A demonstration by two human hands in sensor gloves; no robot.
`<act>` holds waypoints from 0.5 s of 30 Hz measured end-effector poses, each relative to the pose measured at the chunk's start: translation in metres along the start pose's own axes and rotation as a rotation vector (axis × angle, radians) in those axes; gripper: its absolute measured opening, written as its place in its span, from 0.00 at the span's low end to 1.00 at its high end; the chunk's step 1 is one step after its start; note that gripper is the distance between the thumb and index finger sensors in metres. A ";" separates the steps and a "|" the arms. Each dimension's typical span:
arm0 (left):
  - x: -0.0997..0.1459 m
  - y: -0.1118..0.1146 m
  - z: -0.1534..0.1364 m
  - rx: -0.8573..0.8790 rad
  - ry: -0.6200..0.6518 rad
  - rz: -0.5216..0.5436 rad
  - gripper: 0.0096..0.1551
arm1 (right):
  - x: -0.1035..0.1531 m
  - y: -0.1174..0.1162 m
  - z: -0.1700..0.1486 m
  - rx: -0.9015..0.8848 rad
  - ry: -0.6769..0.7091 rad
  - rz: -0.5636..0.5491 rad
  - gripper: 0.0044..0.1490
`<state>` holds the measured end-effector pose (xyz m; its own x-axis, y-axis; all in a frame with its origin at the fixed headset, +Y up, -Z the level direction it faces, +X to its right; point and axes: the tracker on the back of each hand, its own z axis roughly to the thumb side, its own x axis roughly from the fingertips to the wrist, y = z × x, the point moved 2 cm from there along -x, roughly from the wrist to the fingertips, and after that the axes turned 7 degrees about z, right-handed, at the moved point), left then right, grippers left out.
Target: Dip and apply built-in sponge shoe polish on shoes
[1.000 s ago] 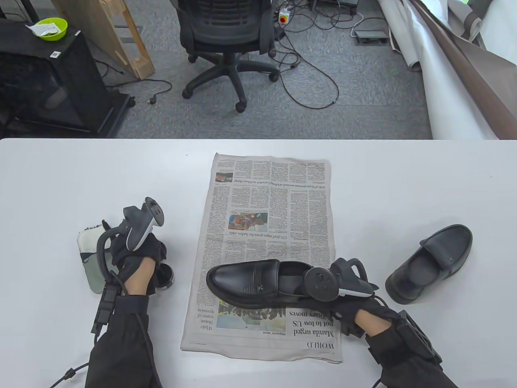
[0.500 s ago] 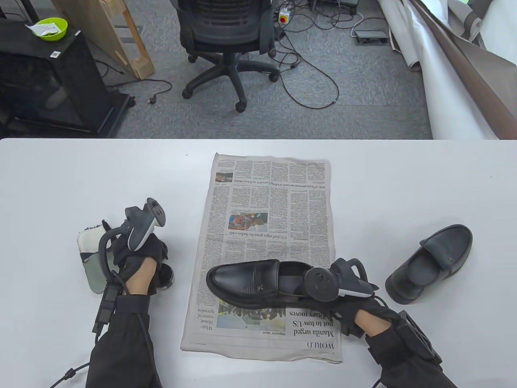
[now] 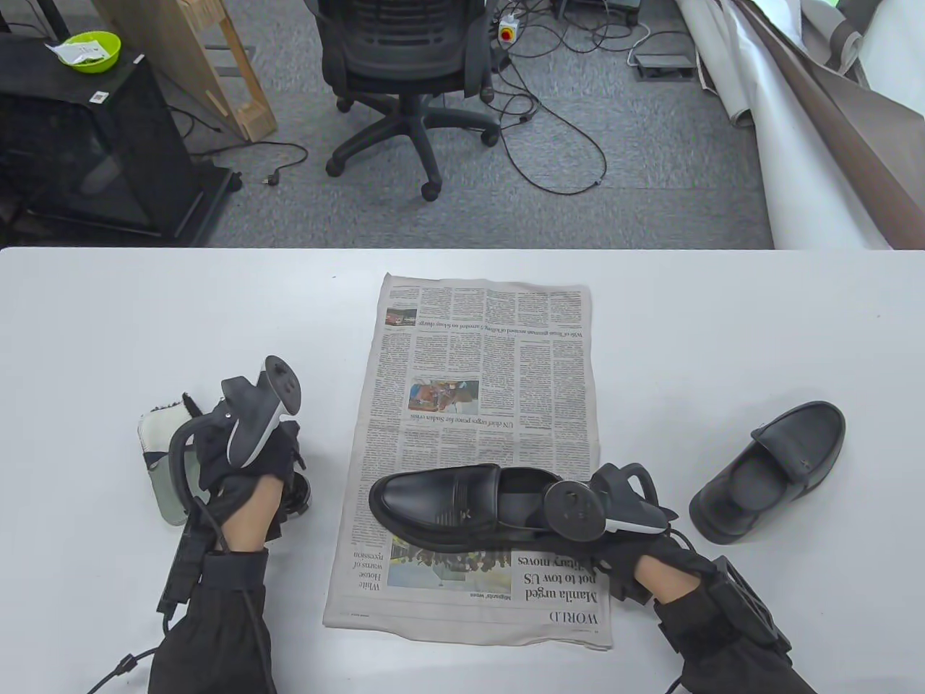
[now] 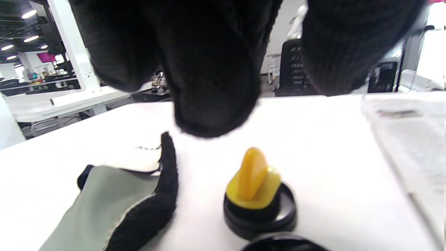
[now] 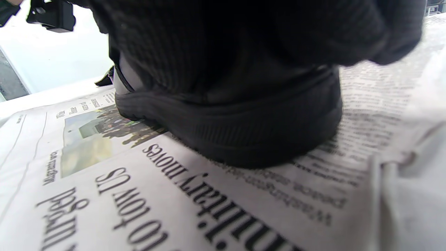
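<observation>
Hovering low over the white tabletop (image 3: 686, 325) at about eight o'clock, the left hand (image 3: 242, 463) is poised directly above the shoe polish applicator (image 4: 256, 195), a squat black pot topped by a yellow finger grip, with its gloved fingers (image 4: 209, 69) hanging loosely spread just above the grip and not touching it. A second black round piece (image 4: 282, 245), perhaps the lid or the tin, is peeking in at the bottom edge of the left wrist view, just beside the pot. Lying just beside the applicator toward nine o'clock is one grey and black polishing mitt (image 4: 115, 205). At six o'clock, the right hand (image 3: 636, 549) is gripping the heel end of one black loafer (image 3: 448, 510), which is lying sideways on the near end of a single newspaper sheet (image 3: 484, 361), toe pointing toward nine o'clock; how the fingers are wrapping the heel cannot be told, since the glove is filling the right wrist view. A second black loafer (image 3: 777, 470) is resting on the bare tabletop at four o'clock, well apart from the first. Two shoes, one applicator, one mitt and one newspaper are showing in all. Judging from this, the picking-up step is in hand and no polish is on the shoe yet; the next move likely calls for pinching the yellow grip, lifting the sponge and carrying it across to the held loafer.
</observation>
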<state>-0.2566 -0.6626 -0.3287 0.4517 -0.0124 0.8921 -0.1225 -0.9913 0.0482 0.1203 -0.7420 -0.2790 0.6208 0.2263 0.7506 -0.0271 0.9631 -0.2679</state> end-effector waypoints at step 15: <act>0.081 0.001 0.027 0.186 0.367 0.160 0.35 | 0.043 0.063 -0.040 -0.006 -0.160 -0.345 0.24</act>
<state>-0.1965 -0.6676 -0.2684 0.0918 -0.1536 0.9839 0.0108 -0.9878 -0.1552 0.1765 -0.6768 -0.2873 0.4622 -0.0906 0.8821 0.1666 0.9859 0.0140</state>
